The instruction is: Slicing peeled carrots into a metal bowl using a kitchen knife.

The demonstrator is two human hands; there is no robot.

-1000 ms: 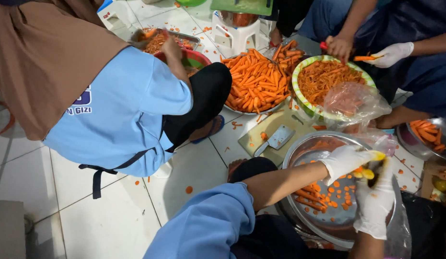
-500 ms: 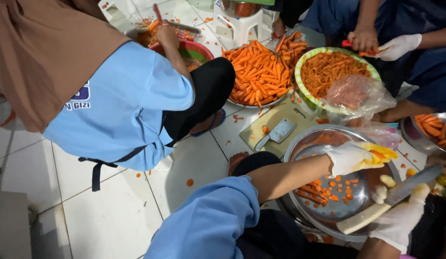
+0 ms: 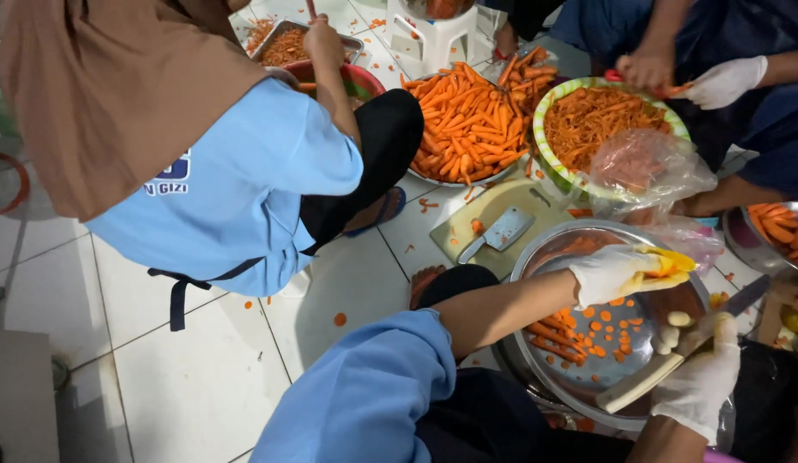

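My left hand (image 3: 620, 271), in a white glove with yellow-orange stained fingertips, hovers over a large steel bowl (image 3: 536, 257). The bowl holds carrot slices (image 3: 605, 330) and a few carrot sticks. Whether those fingers pinch anything I cannot tell. My right hand (image 3: 701, 387), also in a white glove, is closed on the pale handle of a long knife (image 3: 647, 381). It sits at the bowl's near right rim, with the blade pointing up to the right. The two hands are apart.
A cutting board (image 3: 480, 201) with a cleaver (image 3: 502, 233) lies beyond the bowl. Behind it are a tray of peeled carrots (image 3: 459, 120), a green-rimmed bowl of shredded carrot (image 3: 596, 120) and a plastic bag (image 3: 643, 163). One person (image 3: 227, 189) crouches left; another's gloved hand (image 3: 725, 81) works top right.
My hands were together over the bowl; my right hand has drawn back and down to the right with the knife. My left hand stays above the bowl. The person at left reaches farther away.
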